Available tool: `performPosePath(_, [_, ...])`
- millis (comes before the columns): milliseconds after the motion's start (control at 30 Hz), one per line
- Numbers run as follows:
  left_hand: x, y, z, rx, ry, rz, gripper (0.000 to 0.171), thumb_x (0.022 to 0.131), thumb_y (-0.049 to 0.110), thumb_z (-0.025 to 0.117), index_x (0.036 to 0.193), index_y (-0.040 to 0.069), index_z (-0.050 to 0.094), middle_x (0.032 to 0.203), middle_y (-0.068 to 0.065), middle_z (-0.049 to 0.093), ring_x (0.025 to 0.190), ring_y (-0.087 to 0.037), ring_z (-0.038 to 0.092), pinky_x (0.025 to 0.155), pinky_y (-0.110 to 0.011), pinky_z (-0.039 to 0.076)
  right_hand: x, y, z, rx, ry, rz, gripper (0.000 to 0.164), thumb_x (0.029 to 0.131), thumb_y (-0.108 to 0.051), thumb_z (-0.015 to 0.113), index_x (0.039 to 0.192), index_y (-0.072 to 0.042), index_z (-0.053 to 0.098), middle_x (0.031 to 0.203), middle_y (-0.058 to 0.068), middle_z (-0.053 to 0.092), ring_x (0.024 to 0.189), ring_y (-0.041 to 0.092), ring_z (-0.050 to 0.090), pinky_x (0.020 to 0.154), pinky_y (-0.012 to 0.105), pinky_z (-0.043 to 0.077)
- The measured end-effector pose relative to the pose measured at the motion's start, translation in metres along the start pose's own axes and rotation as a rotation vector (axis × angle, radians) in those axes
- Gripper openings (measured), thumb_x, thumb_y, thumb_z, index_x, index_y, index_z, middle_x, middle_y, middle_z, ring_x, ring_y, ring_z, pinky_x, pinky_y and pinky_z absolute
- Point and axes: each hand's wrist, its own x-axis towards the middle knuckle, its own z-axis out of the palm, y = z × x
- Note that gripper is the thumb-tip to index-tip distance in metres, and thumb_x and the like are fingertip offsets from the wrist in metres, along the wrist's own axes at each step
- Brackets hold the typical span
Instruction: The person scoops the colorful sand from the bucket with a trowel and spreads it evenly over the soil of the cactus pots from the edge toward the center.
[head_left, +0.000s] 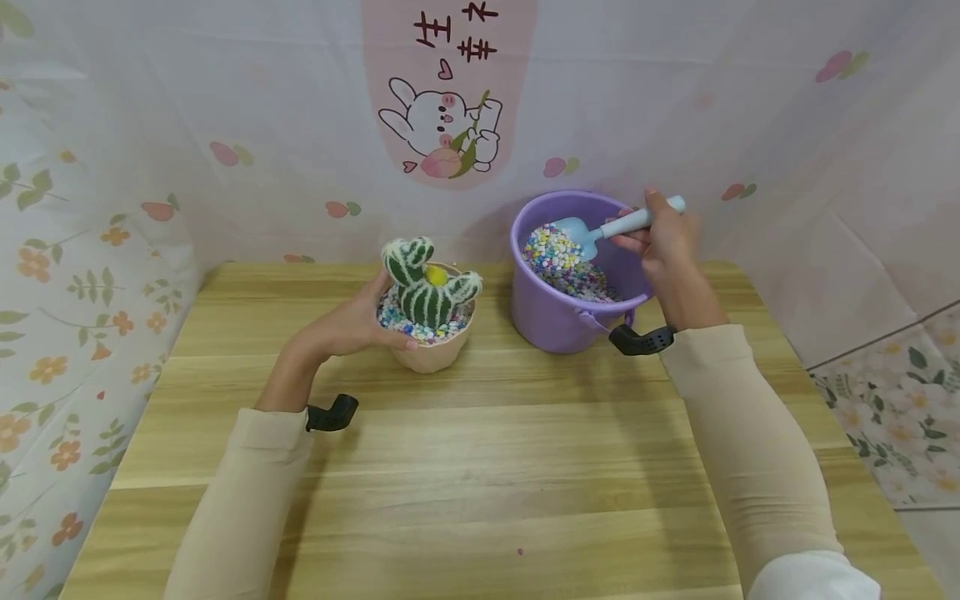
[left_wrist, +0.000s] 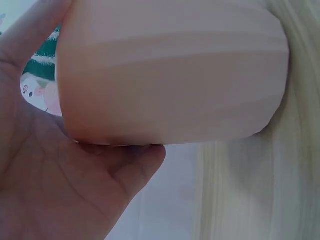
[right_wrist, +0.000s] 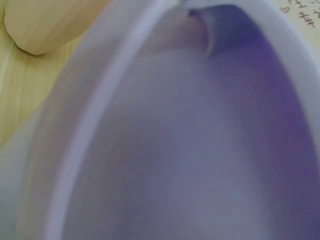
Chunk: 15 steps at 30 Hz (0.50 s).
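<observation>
My left hand [head_left: 352, 323] grips the side of a pale peach flowerpot [head_left: 429, 358], thumb near its front rim. In the pot stands a green knitted cactus [head_left: 426, 302] with white fuzzy ridges and a yellow tuft, ringed by colourful pebbles. The left wrist view shows the pot's wall [left_wrist: 175, 90] close up against the palm. My right hand [head_left: 669, 237] holds a light blue toy shovel [head_left: 630, 222] by its handle, over the mouth of a purple bucket [head_left: 551, 321]. Pastel pebbles [head_left: 553, 248] heap at the blade. The right wrist view shows mostly the bucket's blurred wall [right_wrist: 165, 130].
Both the pot and the bucket stand toward the back of a wood-grain table [head_left: 465, 467]. Behind them hangs a white cloth with a rabbit print [head_left: 442, 125]. The bucket's handle [head_left: 592, 321] hangs at its front. One tiny pink bit [head_left: 520, 551] lies near the front.
</observation>
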Motion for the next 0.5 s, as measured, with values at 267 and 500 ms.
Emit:
performPosePath(267, [-0.006,0.003,0.003,0.054,0.062,0.014,0.11,0.075,0.02,0.084,0.155,0.021,0.009,0.156,-0.009,0.02,0.142,-0.028,0.022,0.115,-0.054,0.021,-0.004,-0.004,0.001,0.082,0.03,0.018,0.024,0.097,-0.022,0.06,0.114,-0.008,0.05,0.067,0.016,0.066,0.063,0.03,0.071,0.057,0.039,0.057])
performPosePath(500, [-0.015,0.01,0.029,0.121,0.231,-0.092,0.114,0.075,0.032,0.083,0.154,0.011,0.004,0.155,-0.02,0.016,0.141,-0.035,0.021,0.113,-0.056,0.025,-0.006,-0.008,-0.003,0.174,0.076,0.051,0.029,0.095,-0.022,0.063,0.117,-0.009,0.049,0.069,0.016,0.064,0.065,0.033,0.071,0.057,0.04,0.057])
